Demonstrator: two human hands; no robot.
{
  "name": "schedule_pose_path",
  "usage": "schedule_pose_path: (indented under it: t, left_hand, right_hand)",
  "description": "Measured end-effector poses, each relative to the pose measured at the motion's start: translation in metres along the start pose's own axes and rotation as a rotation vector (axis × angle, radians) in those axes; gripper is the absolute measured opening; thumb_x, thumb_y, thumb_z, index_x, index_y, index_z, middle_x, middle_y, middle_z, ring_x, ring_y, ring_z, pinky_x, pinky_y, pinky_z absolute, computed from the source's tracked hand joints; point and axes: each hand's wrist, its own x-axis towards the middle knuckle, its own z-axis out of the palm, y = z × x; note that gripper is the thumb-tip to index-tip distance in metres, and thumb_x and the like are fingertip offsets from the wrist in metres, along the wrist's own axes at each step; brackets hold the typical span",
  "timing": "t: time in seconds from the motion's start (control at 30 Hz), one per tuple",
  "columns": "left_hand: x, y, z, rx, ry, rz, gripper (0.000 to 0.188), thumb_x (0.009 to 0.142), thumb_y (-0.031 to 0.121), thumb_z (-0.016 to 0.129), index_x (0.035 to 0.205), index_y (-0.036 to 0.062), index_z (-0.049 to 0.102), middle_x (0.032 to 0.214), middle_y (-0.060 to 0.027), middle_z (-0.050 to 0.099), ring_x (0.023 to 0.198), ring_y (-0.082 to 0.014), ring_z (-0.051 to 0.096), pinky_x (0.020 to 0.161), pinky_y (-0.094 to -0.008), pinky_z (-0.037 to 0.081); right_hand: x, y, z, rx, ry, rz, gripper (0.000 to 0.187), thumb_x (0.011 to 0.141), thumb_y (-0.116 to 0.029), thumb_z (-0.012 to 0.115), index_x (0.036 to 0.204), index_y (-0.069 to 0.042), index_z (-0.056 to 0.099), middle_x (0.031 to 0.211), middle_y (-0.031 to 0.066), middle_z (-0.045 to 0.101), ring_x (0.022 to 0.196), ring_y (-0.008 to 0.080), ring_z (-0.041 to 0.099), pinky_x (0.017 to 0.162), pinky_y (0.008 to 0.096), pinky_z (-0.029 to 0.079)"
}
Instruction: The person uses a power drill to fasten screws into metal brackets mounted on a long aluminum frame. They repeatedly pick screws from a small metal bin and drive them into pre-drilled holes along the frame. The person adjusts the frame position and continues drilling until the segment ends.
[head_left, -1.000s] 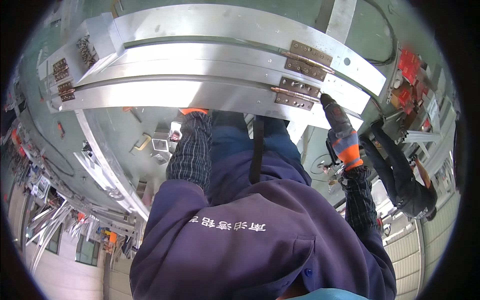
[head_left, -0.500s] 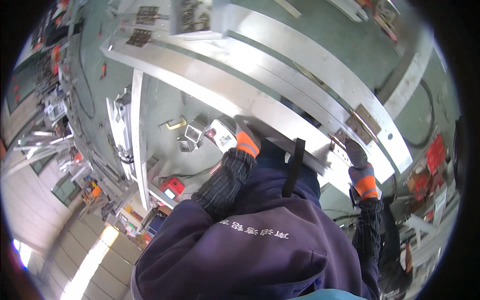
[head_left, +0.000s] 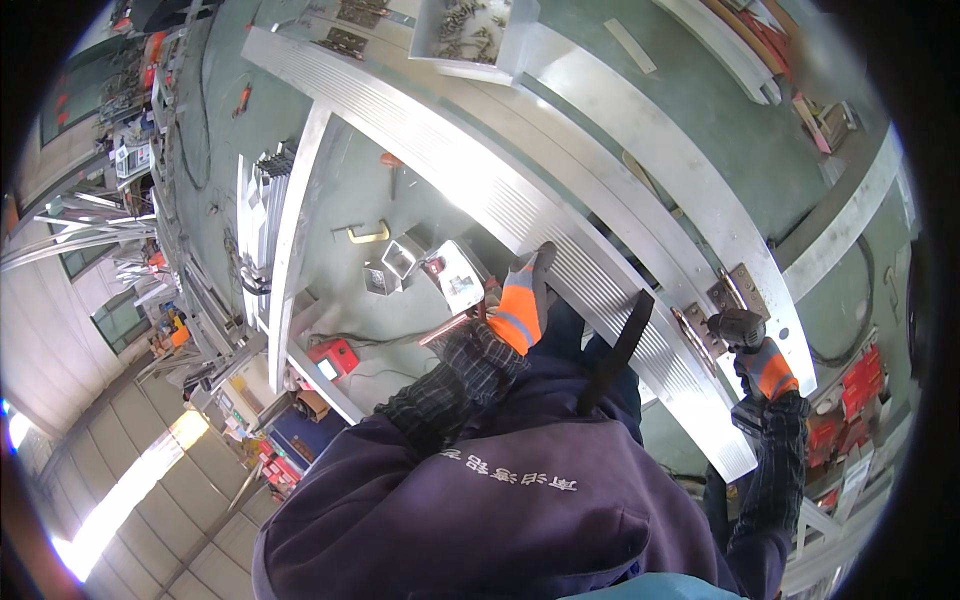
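Right grip [head_left: 770, 371] wrapped round a power drill [head_left: 737, 326] by the butt hinges [head_left: 739, 287], near the right end of a ribbed aluminium profile [head_left: 515, 215]; left grip [head_left: 522, 305] at its near edge, closure unclear; best support it evenly, drill clear

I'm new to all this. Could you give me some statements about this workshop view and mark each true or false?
1. The right hand holds a dark power tool. True.
2. The left hand holds a hammer. False: it is at the near edge of the ridged metal bar.
3. The open tray contains small metal fasteners. True.
4. The yellow clamp lies on the ridged metal bar. False: it lies on the floor.
5. Both hands wear partly orange gloves. True.
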Motion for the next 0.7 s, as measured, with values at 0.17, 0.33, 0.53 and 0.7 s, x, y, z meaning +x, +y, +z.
schedule_pose_path:
  t: [0.17,0.33,0.53,0.7]
  left_hand:
    - [-0.002,0.0,0.005,-0.07,0.02,0.028,0.062,0.103,0.058,0.054,0.144,0.0119,0.054,0.13,-0.0102,0.065,0.118,-0.0241,0.063,0.102,-0.0424,0.052]
    - [0.032,-0.023,-0.018,-0.197,0.06,0.013,0.081,0.097,0.075,0.046,0.144,0.0101,0.053,0.135,-0.0148,0.062,0.121,-0.0331,0.061,0.102,-0.0516,0.05]
    - [0.142,-0.074,-0.052,-0.664,-0.171,0.02,0.071,0.103,0.063,0.042,0.144,0.0062,0.054,0.138,-0.0156,0.062,0.125,-0.0351,0.059,0.111,-0.0528,0.046]
    - [0.207,-0.102,-0.037,-0.674,-0.411,0.217,0.06,0.109,0.053,0.04,0.145,0.0073,0.055,0.141,-0.0136,0.062,0.123,-0.0338,0.06,0.105,-0.0499,0.05]
  right_hand:
    - [0.004,0.011,0.003,-0.02,-0.032,-0.078,0.007,0.088,-0.007,0.068,0.092,-0.001,0.067,0.066,0.0067,0.061,0.047,0.0158,0.054,0.042,0.0348,0.041]
    - [0.007,0.028,0.014,-0.151,0.042,-0.167,0.028,0.083,-0.006,0.07,0.109,0.003,0.071,0.079,0.0082,0.071,0.07,0.0189,0.067,0.064,0.0376,0.054]
    - [-0.013,0.027,0.035,-0.205,0.165,-0.258,0.023,0.079,-0.011,0.071,0.095,0.004,0.073,0.075,0.0154,0.072,0.071,0.0255,0.071,0.067,0.0407,0.054]
    - [-0.018,0.03,0.052,-0.252,0.231,-0.224,0.023,0.079,-0.014,0.071,0.092,0.005,0.072,0.073,0.0192,0.071,0.071,0.0304,0.073,0.066,0.0416,0.054]
